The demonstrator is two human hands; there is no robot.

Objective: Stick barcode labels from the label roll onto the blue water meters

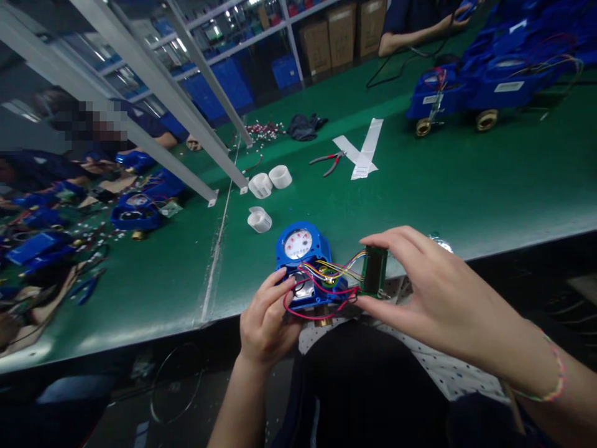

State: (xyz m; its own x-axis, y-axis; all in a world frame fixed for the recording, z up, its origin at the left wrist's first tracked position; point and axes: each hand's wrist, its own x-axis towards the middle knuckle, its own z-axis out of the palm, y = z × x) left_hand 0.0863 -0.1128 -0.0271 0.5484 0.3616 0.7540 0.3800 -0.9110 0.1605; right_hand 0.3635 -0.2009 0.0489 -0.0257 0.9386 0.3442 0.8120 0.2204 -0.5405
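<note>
A blue water meter [305, 242] with a round dial rests at the bench's near edge, its lower compartment uncovered. My left hand [270, 317] grips the meter's left side, fingertips at the compartment. Between thumb and fingers, my right hand [420, 280] pinches a green circuit board [374, 272] by its top and bottom edges, just right of the meter. Yellow, white and blue wires [347, 267] and red wires [303, 316] run from the compartment to the board. A brass fitting [323, 317] shows under the meter.
Label rolls [260, 185], red-handled pliers [329, 162] and white label strips [366, 152] lie on the green bench [420, 193]. More blue meters [494, 84] stand at the back right. Slanting metal posts [158, 99] rise at left, with co-workers [140, 124] beyond.
</note>
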